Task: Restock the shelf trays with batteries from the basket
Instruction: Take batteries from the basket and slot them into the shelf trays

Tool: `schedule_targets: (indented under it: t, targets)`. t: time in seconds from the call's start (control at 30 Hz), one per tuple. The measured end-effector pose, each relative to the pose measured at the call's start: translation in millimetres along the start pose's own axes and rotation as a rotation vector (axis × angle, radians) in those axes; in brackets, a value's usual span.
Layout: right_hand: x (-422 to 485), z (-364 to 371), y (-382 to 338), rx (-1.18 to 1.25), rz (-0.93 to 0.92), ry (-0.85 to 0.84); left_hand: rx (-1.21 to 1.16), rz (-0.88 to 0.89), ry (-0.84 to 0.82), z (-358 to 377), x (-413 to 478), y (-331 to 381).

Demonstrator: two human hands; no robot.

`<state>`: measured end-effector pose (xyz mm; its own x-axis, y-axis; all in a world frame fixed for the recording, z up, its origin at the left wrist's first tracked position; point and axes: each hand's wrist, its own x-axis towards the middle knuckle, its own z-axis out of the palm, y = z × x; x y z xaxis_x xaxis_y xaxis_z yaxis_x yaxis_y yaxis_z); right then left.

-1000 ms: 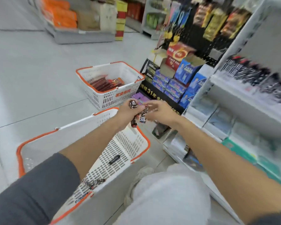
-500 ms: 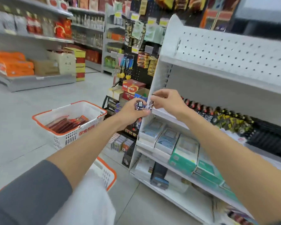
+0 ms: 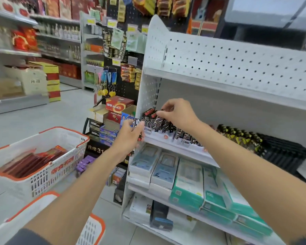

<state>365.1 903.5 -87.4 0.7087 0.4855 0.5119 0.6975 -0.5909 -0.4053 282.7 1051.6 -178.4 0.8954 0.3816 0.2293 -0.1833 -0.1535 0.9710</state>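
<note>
The basket [image 3: 91, 232] sits at the bottom edge of view by the person's legs, its contents hidden. The left hand [image 3: 129, 134] grips a few spare battery packs [image 3: 136, 123] just off the shelf's [image 3: 184, 152] left front corner. The right hand [image 3: 177, 114] pinches a single pack [image 3: 158, 120] at the row of batteries [image 3: 148, 119] in the tray [image 3: 160, 137] at the shelf's left end. I judge it should go in upright, label forward, pushed back so the row sits tight (leaning neighbours topple easily). Further right along the shelf stand yellow-marked packs [image 3: 237, 133] and a black tray [image 3: 283, 153]. The upper shelf [image 3: 219, 85] hangs low over the reach. A second basket [image 3: 39, 183] of red packets stands on the floor beyond.
</note>
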Motion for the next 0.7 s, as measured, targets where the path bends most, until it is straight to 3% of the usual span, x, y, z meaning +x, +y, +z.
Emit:
schedule_targets:
  t: [0.2,0.37,0.53,0.7]
  targets:
    - [0,14,7,-0.077,-0.093,-0.013,-0.010,0.087,0.007,4,-4,9]
    - [0,14,2,-0.056,-0.069,-0.080,-0.111,0.002,0.068,-3,-2,14]
    - [-3,15,1,-0.270,-0.107,-0.096,-0.150,-0.024,0.052,-10,-3,14]
    - [-7,2,-1,-0.165,-0.086,-0.074,-0.144,0.018,0.050,-16,-6,11]
